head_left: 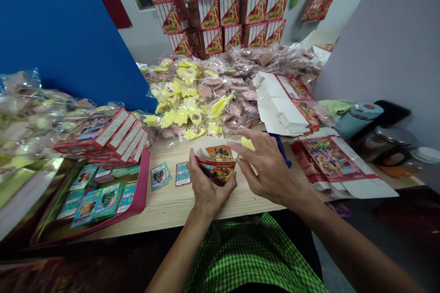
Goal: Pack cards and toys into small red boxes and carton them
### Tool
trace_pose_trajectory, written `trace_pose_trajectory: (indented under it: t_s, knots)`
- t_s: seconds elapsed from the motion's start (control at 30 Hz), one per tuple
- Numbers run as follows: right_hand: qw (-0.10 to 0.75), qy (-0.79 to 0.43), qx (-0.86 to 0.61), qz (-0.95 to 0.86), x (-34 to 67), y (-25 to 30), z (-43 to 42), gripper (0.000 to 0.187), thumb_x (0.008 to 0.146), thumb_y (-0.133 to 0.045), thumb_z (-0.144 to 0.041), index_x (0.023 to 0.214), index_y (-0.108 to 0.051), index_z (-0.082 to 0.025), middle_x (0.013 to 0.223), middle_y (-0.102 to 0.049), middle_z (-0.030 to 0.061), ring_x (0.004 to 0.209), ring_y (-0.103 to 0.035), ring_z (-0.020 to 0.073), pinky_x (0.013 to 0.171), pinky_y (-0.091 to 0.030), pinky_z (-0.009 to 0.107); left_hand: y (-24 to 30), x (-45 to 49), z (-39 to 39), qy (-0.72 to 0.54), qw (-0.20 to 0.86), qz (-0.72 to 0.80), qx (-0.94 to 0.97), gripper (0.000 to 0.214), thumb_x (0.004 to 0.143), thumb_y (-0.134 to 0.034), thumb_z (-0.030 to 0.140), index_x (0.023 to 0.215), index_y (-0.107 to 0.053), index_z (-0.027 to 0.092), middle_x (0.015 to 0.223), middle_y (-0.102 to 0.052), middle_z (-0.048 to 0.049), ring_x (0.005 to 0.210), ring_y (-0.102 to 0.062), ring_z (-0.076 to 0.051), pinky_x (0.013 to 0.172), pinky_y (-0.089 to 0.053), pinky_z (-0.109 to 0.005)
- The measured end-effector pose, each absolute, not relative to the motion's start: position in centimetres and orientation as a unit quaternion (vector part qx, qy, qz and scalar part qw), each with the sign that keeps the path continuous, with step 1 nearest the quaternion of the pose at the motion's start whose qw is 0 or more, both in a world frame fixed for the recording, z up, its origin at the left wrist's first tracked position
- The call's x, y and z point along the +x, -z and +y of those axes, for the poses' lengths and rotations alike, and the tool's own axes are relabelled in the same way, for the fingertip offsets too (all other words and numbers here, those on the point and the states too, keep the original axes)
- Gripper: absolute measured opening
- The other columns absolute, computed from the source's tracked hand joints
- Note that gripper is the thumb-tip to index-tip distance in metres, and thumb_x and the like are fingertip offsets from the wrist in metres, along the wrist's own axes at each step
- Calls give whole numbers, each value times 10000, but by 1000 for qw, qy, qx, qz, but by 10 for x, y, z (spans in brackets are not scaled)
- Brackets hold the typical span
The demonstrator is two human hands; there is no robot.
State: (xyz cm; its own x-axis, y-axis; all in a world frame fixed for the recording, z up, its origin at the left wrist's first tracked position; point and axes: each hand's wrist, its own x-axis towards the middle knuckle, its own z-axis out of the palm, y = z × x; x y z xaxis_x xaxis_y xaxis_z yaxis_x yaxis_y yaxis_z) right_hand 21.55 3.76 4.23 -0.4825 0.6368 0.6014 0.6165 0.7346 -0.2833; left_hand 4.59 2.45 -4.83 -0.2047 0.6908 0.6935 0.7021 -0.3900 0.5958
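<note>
At the centre of the frame, just above the table's near edge, I am gripping a small red carton (216, 169) with the left hand (208, 192), its thumb and fingers pressing on opposite sides. The carton is standing open at the top, showing an orange printed panel inside. I am holding the right hand (270, 169) at the carton's right side, fingers partly bent beside a white flap; whether they are pinching it I cannot tell. A yellow piece (248, 143) is showing by those fingers, its contact with them unclear.

Left of the carton, teal cards (161, 176) are lying on the pale wooden table (165, 213). At lower left, a pink-rimmed tray (146, 183) is holding card packs (108, 199), with red boxes (113, 135) leaning in a stack over its far side. Bagged yellow and pink items (189, 110) are heaping across the middle. At right, an opened carton (280, 105) is resting above a flattened carton (333, 158), near a light-blue bottle (360, 116). At top centre, red-and-white boxes (228, 9) are rising in rows. Green checked cloth (240, 256) is filling the bottom centre.
</note>
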Motion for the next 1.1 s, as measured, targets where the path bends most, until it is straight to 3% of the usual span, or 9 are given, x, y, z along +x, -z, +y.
trace_pose_trajectory:
  t_s: [0.13,0.3,0.43,0.5,0.63,0.73,0.87,0.93,1.1]
  knots:
    - [350,-103,-361,-858,214,-12,43,357,1007,-447,-120,1345,-555,-154,1340,-544,193,1285,-533,324,1043,-501,526,54,43,28,553,15,-550,-626,1148,745,-825,419,1620,-116,198,1376,-438,-199,1262,-500,-357,1025,-508,-543]
    - [336,-118,-340,-871,208,-1,51,592,979,-393,-74,1553,-296,-186,1347,-494,182,1196,-570,296,953,-572,465,61,35,28,596,-43,-502,-625,693,937,-665,354,1530,-326,236,1319,-504,-147,1177,-568,-268,969,-537,-425]
    - [266,-83,-351,-894,207,-12,53,433,960,-401,-102,1387,-469,-127,1148,-521,163,999,-583,299,819,-594,469,64,32,29,653,-135,-500,-552,370,1049,-478,376,1389,-452,234,1253,-573,-110,1070,-634,-196,908,-549,-329]
    - [275,-84,-341,-895,208,-11,53,319,958,-401,-100,1249,-525,-141,1070,-528,139,978,-579,295,811,-589,464,63,31,30,666,-148,-509,-525,334,1051,-477,408,1337,-496,237,1223,-599,-98,1061,-641,-193,909,-547,-326]
    - [419,-110,-324,-841,210,7,49,365,985,-447,-106,1336,-414,-200,1180,-568,133,972,-635,242,820,-598,391,56,27,29,675,-125,-486,-541,215,1034,-518,398,1107,-631,231,1086,-645,-69,1047,-635,-205,943,-531,-355]
    - [473,-123,-315,-813,211,16,50,289,1004,-449,-102,1264,-442,-229,1110,-602,93,947,-655,216,792,-592,334,48,23,26,674,-133,-473,-551,220,1027,-531,378,920,-640,219,952,-653,-44,927,-639,-186,863,-540,-324]
    - [429,-96,-285,-852,214,8,58,173,1017,-403,-96,1110,-492,-211,1051,-592,98,996,-632,233,832,-575,366,42,17,21,686,-195,-464,-526,209,997,-593,354,1169,-627,242,921,-658,-19,798,-633,-146,703,-524,-243]
    - [398,-83,-269,-873,216,2,62,163,1013,-398,-89,1058,-495,-212,1063,-593,109,1052,-621,250,859,-572,388,41,15,21,680,-244,-454,-522,296,994,-598,348,1273,-606,248,1000,-677,-37,860,-652,-155,745,-535,-251]
    - [445,-95,-267,-850,216,8,61,346,1001,-424,-75,1320,-401,-206,1155,-597,114,961,-650,210,778,-601,341,42,11,24,680,-278,-373,-567,141,1014,-547,262,1043,-683,243,1083,-691,-56,1088,-639,-205,971,-512,-350]
